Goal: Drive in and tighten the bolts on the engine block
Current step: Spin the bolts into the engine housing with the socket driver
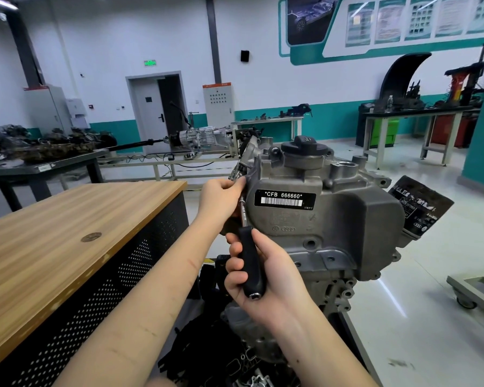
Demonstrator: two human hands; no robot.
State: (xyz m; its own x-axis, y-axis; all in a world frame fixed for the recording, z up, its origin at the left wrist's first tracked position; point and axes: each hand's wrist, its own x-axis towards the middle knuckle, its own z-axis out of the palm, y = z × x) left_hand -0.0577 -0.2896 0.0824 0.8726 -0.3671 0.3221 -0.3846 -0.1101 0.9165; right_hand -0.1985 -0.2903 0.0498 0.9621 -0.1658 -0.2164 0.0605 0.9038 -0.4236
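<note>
Two hands are working one ratchet wrench (246, 236) at the engine block's (327, 219) left edge: the right hand (263, 272) is gripping its black handle for leverage, while the left hand (221, 199) is pinching the head, probably steadying it on a hidden bolt.

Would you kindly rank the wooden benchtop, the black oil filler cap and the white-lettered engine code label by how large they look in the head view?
1. Wooden benchtop, clearly largest, though nearer the camera.
2. Engine code label.
3. Oil filler cap; similar to the label, so that order is unsure.
</note>
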